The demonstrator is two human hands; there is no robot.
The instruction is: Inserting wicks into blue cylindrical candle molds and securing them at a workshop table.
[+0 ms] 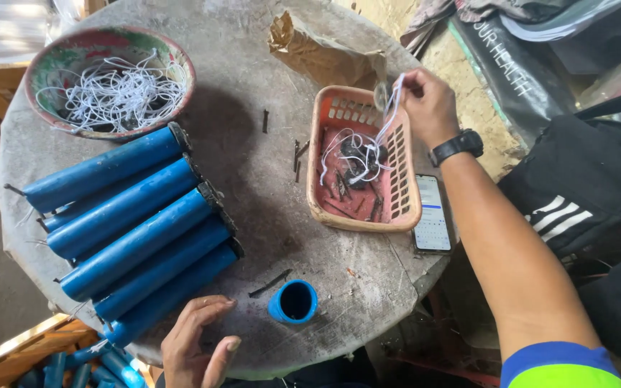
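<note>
The right hand point(429, 108) pinches white strings point(389, 115) (its grip clamped on them) above the orange basket point(404, 208) at the table's right edge; lift slowly, so tangles free. The left hand point(195, 345) rests open at the near edge.

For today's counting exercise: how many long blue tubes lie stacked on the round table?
6 long blue tubes show, side by side at the table's left, some in a lower layer; others may be hidden beneath.

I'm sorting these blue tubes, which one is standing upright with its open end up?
The short blue tube near the left hand; the long blue tubes lie stacked on their sides.
</note>
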